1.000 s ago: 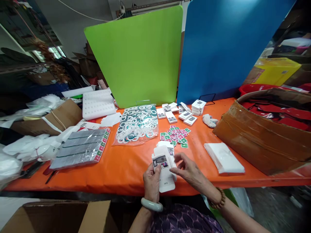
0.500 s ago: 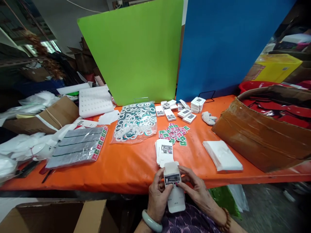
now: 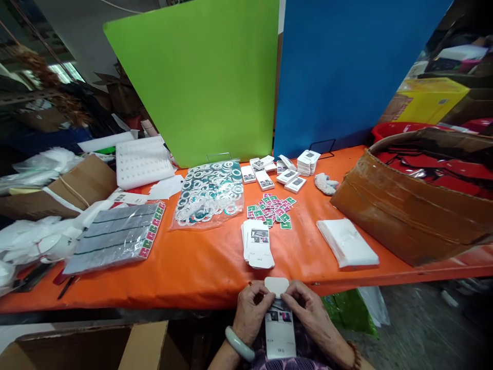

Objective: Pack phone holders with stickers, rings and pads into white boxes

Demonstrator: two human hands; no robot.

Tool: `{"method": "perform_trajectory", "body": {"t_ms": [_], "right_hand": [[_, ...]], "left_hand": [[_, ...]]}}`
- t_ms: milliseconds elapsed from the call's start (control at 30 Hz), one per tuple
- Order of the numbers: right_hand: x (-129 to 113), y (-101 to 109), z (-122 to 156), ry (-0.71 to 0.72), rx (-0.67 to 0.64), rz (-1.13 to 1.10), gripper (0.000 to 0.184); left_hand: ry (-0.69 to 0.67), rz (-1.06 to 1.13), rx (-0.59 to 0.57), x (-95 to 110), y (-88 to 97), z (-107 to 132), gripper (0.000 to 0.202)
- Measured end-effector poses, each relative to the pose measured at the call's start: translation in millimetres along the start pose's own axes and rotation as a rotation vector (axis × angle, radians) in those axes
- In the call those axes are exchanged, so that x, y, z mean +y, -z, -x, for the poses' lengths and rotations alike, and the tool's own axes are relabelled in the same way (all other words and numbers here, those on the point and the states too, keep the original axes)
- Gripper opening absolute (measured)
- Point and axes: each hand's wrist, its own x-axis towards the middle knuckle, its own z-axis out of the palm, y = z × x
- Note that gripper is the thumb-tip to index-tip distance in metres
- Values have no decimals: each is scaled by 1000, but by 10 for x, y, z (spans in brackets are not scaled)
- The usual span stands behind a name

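Over my lap, just below the table's front edge, I hold a small white printed card box [image 3: 280,336] upright with its top flap standing up. My left hand [image 3: 251,313] pinches the upper left side of the box by the flap, thumb in front. My right hand [image 3: 306,311] pinches the upper right side in the same way. Beyond my hands lies a stack of flat white printed boxes [image 3: 258,245]. Behind that stack is a loose pile of pink and green stickers [image 3: 271,210].
On the orange table [image 3: 208,267] lie a bag of ring-shaped pieces [image 3: 210,192], a grey packet [image 3: 115,231], finished-looking small boxes [image 3: 295,184] and a white packet [image 3: 348,243]. A large carton [image 3: 412,205] stands at right, an open carton [image 3: 144,347] below left.
Both hands have moved down a little with the box. The fingers have shifted up to the top flap. The stack of flat boxes is now fully uncovered.
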Motion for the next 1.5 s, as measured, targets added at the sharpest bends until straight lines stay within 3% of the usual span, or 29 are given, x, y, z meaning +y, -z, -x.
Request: {"method": "perform_trajectory", "body": {"t_ms": [67, 167, 233, 333, 433, 600, 800, 933, 1033, 1133, 1233, 1333, 1400, 1500], "right_hand": [[-5, 0, -82, -26, 2, -145, 28], [-45, 40, -166, -45, -81, -225, 36], [-88, 71, -167, 23, -119, -81, 24], [-128, 87, -100, 206, -113, 123, 23], [-118, 75, -27, 284, -135, 144, 22], [-132, 63, -51, 219, -97, 157, 23], [-189, 34, -221, -79, -132, -60, 32], [-97, -5, -244, -160, -165, -158, 38], [-1, -20, -180, -134, -162, -128, 41], [96, -21, -80, -17, -178, -4, 38], [126, -6, -37, 3, -225, 44, 34], [-48, 71, -185, -53, -266, 50, 30], [-315, 186, -436, -55, -288, 68, 28], [-849, 420, -989, 26, -150, 5, 31]], "left_hand": [[13, 135, 5, 20, -10, -60, 14], [75, 295, -30, 23, -5, -115, 30], [68, 248, -44, 12, 11, -117, 26], [10, 70, -15, -2, 39, -74, 19], [-38, 19, -9, -9, 53, -17, 19], [53, 128, 22, -62, 27, -26, 17], [185, 305, 16, -26, 23, -169, 22], [224, 281, -47, -54, 80, -177, 24], [207, 262, -71, -199, 96, -129, 28], [172, 282, -56, -380, 62, -81, 32], [149, 313, -38, -427, 14, -72, 34], [42, 254, 27, -243, 28, -122, 28], [-49, 177, 118, -41, 95, -190, 22], [-130, 104, 258, 225, 250, -322, 20]]}}
